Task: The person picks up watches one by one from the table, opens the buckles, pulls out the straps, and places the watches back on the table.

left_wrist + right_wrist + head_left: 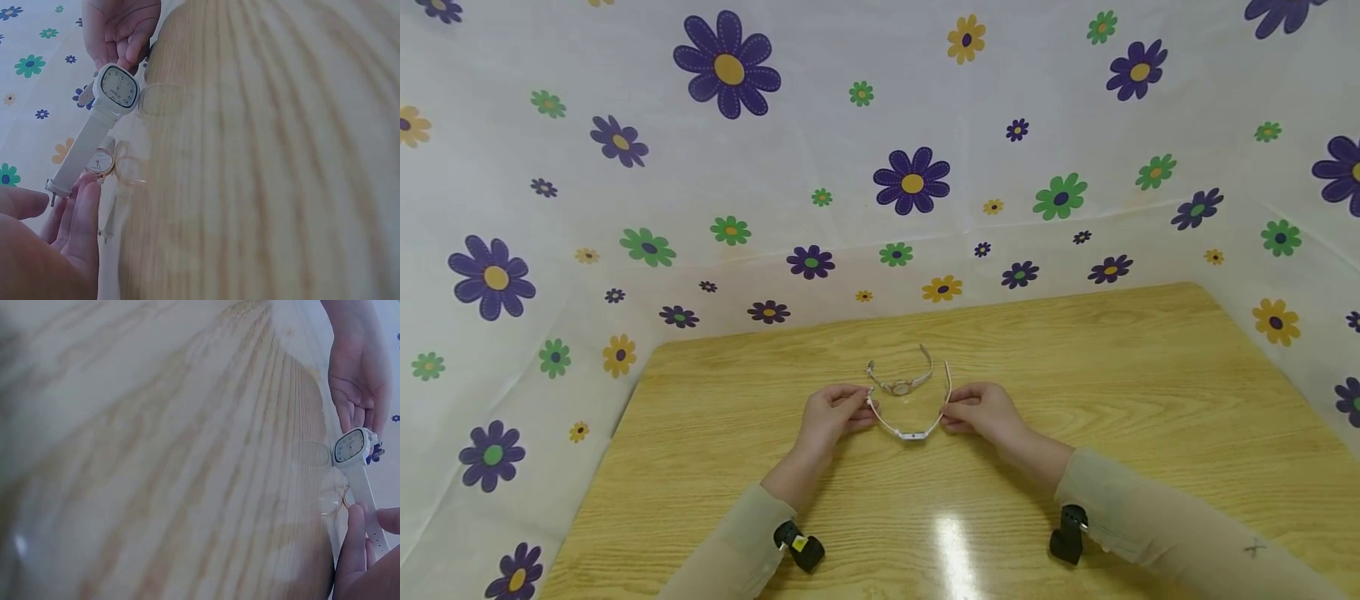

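Note:
A white wristwatch point(913, 436) with a squarish case hangs unfastened in a U shape between both hands. My left hand point(831, 417) pinches its buckle end. Further along the other side of the strap, my right hand point(988, 414) holds it between thumb and fingers, with the free tip sticking up. In the left wrist view the white watch's dial point(120, 87) faces the camera, its numerals dark on white. Just beyond lies a second watch point(900, 387) with a round, rose-gold-rimmed case and a pale strap, curved open on the table; neither hand appears to touch it.
The wood-grain table point(737, 467) is glossy and reflects a bright light near its front. A white flower-printed cloth point(842, 150) stands behind it and along both sides. Black straps with small devices point(801, 546) sit on both sleeved forearms.

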Motion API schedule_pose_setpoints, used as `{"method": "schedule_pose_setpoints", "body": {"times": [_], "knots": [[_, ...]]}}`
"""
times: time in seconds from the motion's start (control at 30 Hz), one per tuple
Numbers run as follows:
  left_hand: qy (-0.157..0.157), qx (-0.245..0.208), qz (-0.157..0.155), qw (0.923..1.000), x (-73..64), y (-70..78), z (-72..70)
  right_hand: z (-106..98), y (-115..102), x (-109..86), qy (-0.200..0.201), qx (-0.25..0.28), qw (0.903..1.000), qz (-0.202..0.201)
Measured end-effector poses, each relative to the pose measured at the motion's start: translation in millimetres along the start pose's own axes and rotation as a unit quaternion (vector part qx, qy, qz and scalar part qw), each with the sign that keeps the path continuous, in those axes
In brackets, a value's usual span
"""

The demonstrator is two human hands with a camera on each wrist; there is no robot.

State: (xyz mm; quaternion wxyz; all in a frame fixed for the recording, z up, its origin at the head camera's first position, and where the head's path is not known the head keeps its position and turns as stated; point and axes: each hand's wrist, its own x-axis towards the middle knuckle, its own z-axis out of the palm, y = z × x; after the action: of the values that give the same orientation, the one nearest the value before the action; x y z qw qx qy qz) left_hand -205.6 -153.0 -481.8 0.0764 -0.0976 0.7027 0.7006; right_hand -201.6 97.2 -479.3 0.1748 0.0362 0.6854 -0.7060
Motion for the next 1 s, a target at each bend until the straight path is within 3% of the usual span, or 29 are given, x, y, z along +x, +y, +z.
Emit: {"method": "schedule_pose_setpoints", "body": {"times": [0.33, 0.8, 1.0], "knots": [[0.001, 0.015, -0.002, 0.9999, 2.2, -3.5, -4.8, 1, -2, 1.4, 0.016, -0.029, 0.9992, 0.020], [0.007, 0.104, 0.011, 0.9945, 12.6, -3.3, -9.0, 3, -7, 4.5, 0.022, -0.087, 0.9953, 0.036], [0.013, 0.148, 0.019, 0.9888, 10.3, 0.3, -9.3, 4, -6, 8.7, 0.026, -0.090, 0.9952, 0.028]]}}
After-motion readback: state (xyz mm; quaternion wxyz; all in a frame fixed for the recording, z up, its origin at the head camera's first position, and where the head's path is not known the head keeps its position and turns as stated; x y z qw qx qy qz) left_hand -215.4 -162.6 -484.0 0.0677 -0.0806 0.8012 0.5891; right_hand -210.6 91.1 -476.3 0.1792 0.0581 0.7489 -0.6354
